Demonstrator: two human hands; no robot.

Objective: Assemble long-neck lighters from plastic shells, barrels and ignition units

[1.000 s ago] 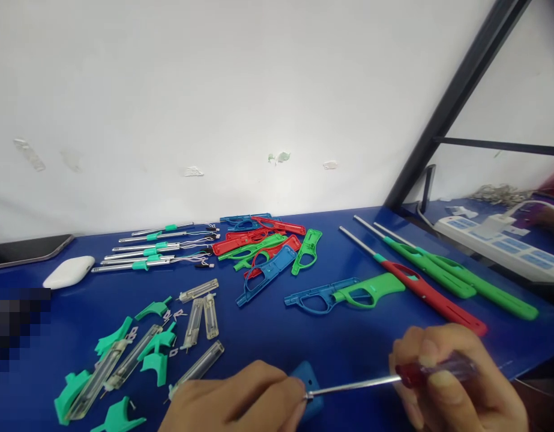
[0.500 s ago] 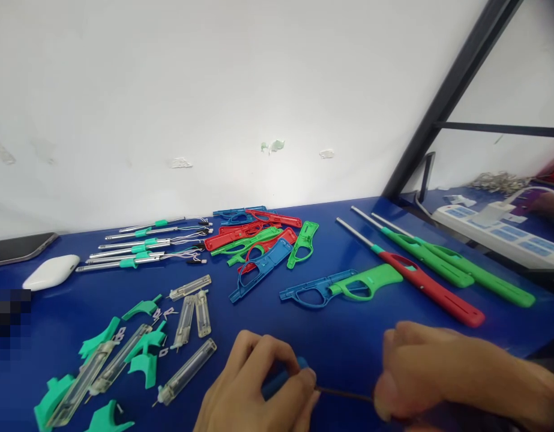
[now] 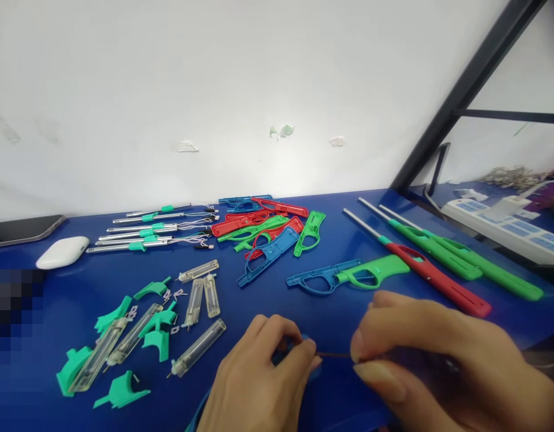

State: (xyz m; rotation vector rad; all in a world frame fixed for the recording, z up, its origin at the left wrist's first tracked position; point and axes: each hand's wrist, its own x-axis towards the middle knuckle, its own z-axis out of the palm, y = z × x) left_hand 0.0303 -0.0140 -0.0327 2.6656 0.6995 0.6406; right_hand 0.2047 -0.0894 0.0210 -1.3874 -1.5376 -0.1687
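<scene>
Blue plastic [image 3: 316,371] peeks out at the bottom centre of the frame, pinched in the fingers of my left hand [image 3: 263,378]; most of it is covered, so I cannot tell how it is turned. Lower right, the fingers of my right hand [image 3: 443,354] pinch a thin shaft [image 3: 333,355]. Its far end disappears by my left fingers, and I cannot see whether it touches the plastic. Should it slip, it could jab those left fingers, which sit right in its line. Too loose a pinch, with too hard a push, might twist the plastic out of my hold. A wide right swing could knock the red lighter [image 3: 457,292] just above; a careless left sweep could scatter the clear tubes [image 3: 200,348], lower left, across the worktop [image 3: 258,306].
</scene>
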